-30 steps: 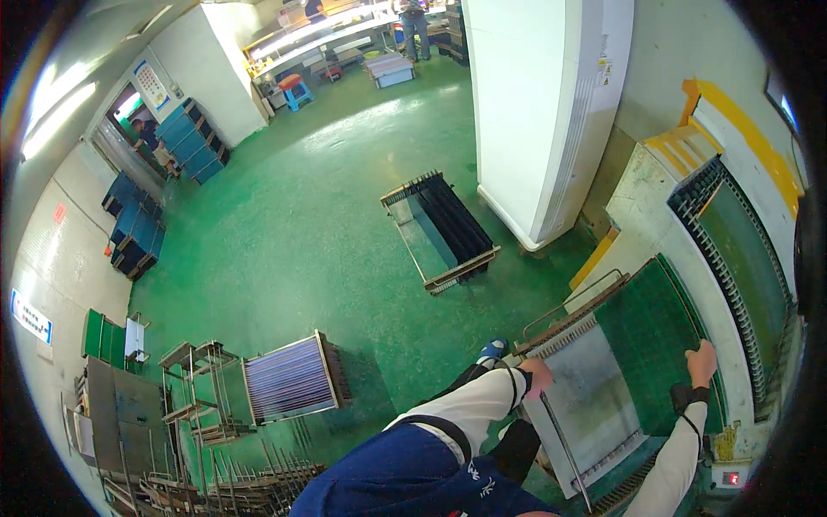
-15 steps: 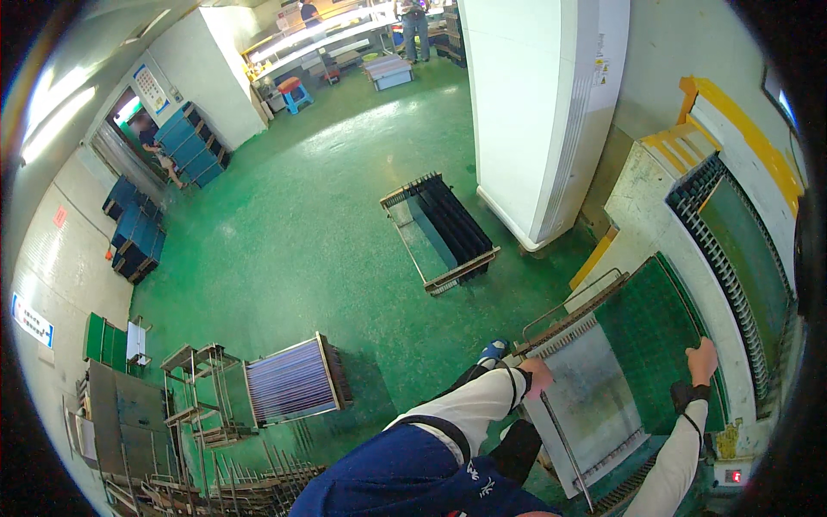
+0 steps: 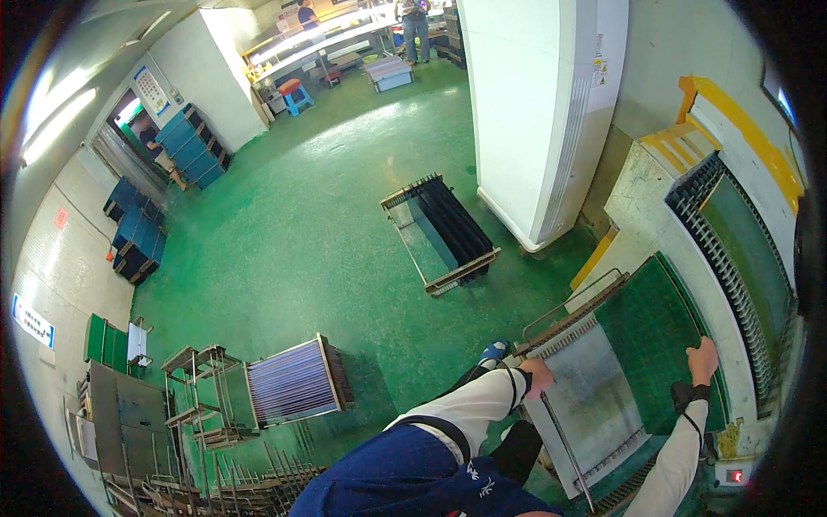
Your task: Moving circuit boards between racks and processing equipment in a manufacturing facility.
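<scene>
Both my forearms, in white sleeves with dark bands, reach over a slotted metal rack (image 3: 564, 441) at the lower right. My left hand (image 3: 539, 377) is closed at the upper end of the rack's thin metal rod, beside a flat grey panel (image 3: 594, 388). Its fingertips are partly hidden. A large dark green panel (image 3: 650, 345) with a fine grid pattern lies next to the grey one. On that panel's right edge my right hand (image 3: 704, 361) is closed, fingers bent around the edge.
On the right, a machine (image 3: 741, 276) with rows of rollers and yellow edging borders the rack. A tall white cabinet (image 3: 538, 112) stands beyond. Another rack (image 3: 439, 233) with dark panels sits on the green floor. Metal frames (image 3: 207, 392) and a rack of purplish panels (image 3: 293, 379) are at left.
</scene>
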{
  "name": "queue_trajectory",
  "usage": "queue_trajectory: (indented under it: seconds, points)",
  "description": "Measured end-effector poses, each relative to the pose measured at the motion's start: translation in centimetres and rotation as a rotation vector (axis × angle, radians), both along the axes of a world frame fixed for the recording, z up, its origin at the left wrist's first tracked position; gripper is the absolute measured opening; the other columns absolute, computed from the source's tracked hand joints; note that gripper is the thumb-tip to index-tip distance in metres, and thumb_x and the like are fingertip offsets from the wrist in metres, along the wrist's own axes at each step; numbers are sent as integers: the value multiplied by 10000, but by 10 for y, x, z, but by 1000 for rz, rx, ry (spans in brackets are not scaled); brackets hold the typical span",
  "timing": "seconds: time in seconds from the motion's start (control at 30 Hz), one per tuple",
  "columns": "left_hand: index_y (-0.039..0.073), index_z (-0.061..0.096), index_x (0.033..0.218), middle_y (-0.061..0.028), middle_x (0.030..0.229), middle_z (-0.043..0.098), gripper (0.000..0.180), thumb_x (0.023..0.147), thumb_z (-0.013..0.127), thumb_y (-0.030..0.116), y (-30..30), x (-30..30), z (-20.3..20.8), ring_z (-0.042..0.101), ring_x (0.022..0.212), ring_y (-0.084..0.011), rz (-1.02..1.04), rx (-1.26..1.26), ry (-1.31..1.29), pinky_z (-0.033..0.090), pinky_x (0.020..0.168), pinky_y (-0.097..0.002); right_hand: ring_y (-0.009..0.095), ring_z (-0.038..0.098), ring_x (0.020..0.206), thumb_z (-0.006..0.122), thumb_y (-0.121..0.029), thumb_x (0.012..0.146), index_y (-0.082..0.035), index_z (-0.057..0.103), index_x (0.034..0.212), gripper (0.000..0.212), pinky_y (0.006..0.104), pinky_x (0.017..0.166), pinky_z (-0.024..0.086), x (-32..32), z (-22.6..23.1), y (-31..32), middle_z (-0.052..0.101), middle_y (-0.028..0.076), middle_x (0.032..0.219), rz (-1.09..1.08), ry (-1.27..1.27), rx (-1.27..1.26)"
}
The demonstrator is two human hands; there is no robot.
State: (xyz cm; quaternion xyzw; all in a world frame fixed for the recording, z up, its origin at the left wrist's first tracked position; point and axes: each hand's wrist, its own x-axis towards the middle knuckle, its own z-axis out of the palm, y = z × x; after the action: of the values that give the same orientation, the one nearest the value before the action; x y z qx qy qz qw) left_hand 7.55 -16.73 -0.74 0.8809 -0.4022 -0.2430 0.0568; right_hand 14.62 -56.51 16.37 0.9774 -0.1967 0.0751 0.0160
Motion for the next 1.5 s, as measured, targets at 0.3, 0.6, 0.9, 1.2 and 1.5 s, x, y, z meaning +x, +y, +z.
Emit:
queue_trajectory:
  seconds: [0.3, 0.6, 0.9, 1.2, 1.5]
  points:
    - [90, 702, 729, -117, 711, 650, 224, 546, 633, 199, 1, 0, 14, 636, 701, -302, -4, 34, 45, 515, 605, -398, 330, 551, 1040, 732, -167, 656, -11, 560, 1121, 520, 409, 859, 453, -1, 0, -2, 581, 180, 1116, -2, -9, 5]
    - [79, 696, 707, -125, 702, 647, 204, 541, 636, 183, 0, 1, 13, 634, 695, -308, 31, 20, 96, 513, 610, -402, 330, 548, 1040, 732, -172, 655, -19, 553, 1127, 527, 408, 856, 451, -1, -3, -5, 580, 173, 1108, 4, -4, -20]
    - [66, 686, 690, -131, 692, 643, 189, 544, 638, 177, 3, -2, 19, 629, 696, -314, 21, -2, 18, 506, 609, -400, 319, 546, 1043, 727, -176, 663, -17, 551, 1130, 524, 402, 866, 447, 1, -9, -11, 577, 164, 1119, 31, -20, -32]
    - [76, 689, 690, -127, 692, 645, 191, 539, 640, 182, 4, -2, 16, 629, 687, -307, 23, -15, 38, 508, 619, -395, 327, 554, 1029, 730, -170, 662, -20, 556, 1124, 516, 404, 858, 452, 0, -8, -9, 586, 166, 1107, 38, -41, -32]
    - [88, 694, 698, -117, 698, 648, 197, 533, 643, 185, 3, -1, 11, 630, 685, -298, 28, -5, 43, 510, 616, -393, 323, 558, 1026, 721, -166, 668, -25, 559, 1128, 508, 406, 851, 457, -1, -1, 0, 589, 167, 1104, 13, -20, -25]
